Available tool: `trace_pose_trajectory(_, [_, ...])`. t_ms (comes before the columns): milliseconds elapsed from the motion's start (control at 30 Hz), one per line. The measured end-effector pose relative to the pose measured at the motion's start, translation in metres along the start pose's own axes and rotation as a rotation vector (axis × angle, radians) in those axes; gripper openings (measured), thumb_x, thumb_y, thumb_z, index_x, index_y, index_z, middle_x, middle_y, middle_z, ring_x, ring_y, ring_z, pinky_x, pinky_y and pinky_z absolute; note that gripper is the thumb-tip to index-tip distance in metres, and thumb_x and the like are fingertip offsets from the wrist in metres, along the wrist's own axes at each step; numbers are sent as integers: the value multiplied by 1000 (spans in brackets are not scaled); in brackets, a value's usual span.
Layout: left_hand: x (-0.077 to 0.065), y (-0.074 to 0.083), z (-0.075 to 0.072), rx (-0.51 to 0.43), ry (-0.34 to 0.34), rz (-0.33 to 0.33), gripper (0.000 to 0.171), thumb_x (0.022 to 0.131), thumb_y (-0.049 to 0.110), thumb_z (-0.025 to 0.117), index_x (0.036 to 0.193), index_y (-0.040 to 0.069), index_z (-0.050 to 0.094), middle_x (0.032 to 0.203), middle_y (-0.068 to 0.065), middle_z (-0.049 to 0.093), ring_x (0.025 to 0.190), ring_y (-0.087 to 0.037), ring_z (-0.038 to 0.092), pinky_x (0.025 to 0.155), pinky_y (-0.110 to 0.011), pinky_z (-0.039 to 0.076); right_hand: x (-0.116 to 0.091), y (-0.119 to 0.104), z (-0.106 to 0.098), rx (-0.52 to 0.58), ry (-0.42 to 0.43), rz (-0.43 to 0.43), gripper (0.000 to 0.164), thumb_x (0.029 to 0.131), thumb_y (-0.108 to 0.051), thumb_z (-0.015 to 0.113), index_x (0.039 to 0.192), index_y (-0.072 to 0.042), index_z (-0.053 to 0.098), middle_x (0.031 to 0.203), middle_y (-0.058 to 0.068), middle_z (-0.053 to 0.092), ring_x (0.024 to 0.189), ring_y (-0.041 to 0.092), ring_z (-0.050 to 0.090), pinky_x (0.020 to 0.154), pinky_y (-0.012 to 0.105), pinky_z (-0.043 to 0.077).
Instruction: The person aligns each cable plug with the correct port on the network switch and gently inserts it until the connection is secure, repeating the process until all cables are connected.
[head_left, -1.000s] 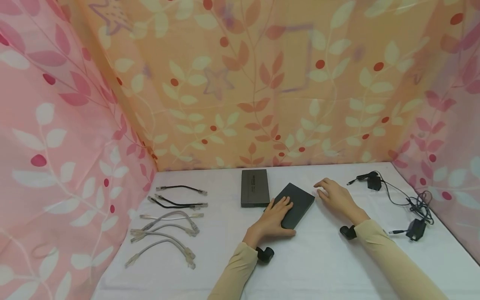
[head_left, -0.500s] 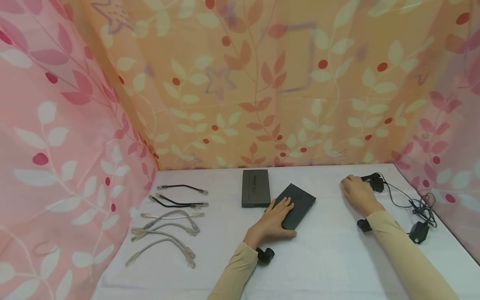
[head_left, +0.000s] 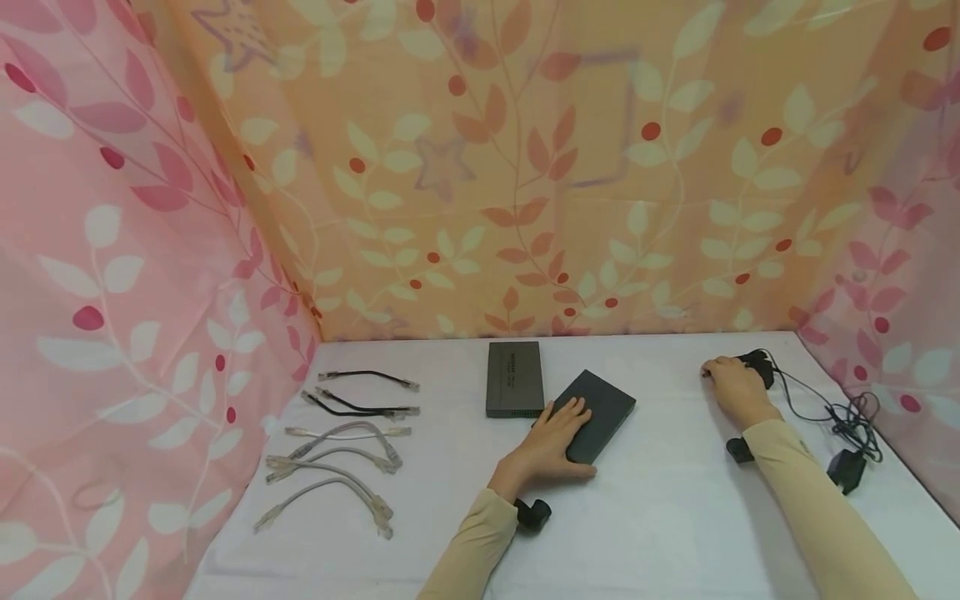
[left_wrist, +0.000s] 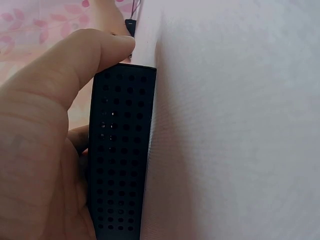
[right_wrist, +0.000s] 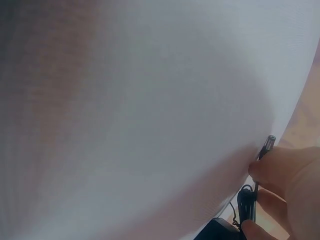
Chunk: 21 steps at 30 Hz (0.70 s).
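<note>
My left hand (head_left: 551, 442) rests on a dark network switch (head_left: 609, 410), lying at an angle on the table. Its fingers stretch over the top, thumb along the near side. The left wrist view shows the switch's perforated side (left_wrist: 122, 150) beside the thumb. At the right, my right hand (head_left: 738, 392) pinches the barrel plug of a black power adapter (head_left: 761, 367) between thumb and fingers. The metal tip of the plug (right_wrist: 270, 142) sticks out past the fingertips in the right wrist view, with a bundled cord (right_wrist: 245, 202) below it.
A second network switch (head_left: 514, 379) stands just behind the left hand's one. Black patch cables (head_left: 367, 408) and grey patch cables (head_left: 337, 467) lie on the left. Another power adapter (head_left: 847, 471) with a coiled cord (head_left: 855, 421) lies at the table's right edge.
My right hand has moved right, from beside the angled switch to the upper power adapter, and now pinches its plug. My left hand has stayed on the switch.
</note>
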<state>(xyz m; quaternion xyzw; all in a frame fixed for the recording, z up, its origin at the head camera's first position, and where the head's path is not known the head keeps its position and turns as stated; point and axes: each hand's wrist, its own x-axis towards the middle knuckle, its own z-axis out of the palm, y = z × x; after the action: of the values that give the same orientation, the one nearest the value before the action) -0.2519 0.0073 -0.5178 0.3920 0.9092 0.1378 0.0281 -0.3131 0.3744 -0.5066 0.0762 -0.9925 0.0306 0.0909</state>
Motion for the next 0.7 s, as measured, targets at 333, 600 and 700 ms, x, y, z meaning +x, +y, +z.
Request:
trace_pose_trajectory(333, [0, 0, 2, -2, -4, -2, 93, 79, 60, 60, 148, 14, 19, 156, -3, 9, 143, -13, 2, 115, -40, 1, 1, 2, 1, -14, 70, -14, 8, 79, 2, 63, 86, 5, 66, 80, 21, 61, 79, 42, 56, 64, 53, 43])
trace_pose_trajectory(600, [0, 0, 3, 5, -4, -2, 93, 79, 61, 60, 149, 14, 19, 156, -3, 8, 143, -13, 2, 115, -40, 1, 0, -2, 4, 100, 142, 23, 12, 84, -9, 64, 90, 1, 67, 83, 19, 63, 81, 40, 58, 69, 55, 39])
trace_pose_trajectory(700, [0, -1, 2, 5, -4, -2, 93, 79, 61, 60, 149, 14, 18, 156, -3, 8, 143, -12, 1, 115, -40, 1, 1, -5, 3, 162, 160, 31, 17, 88, -11, 60, 95, 3, 66, 85, 21, 63, 80, 41, 59, 67, 54, 41])
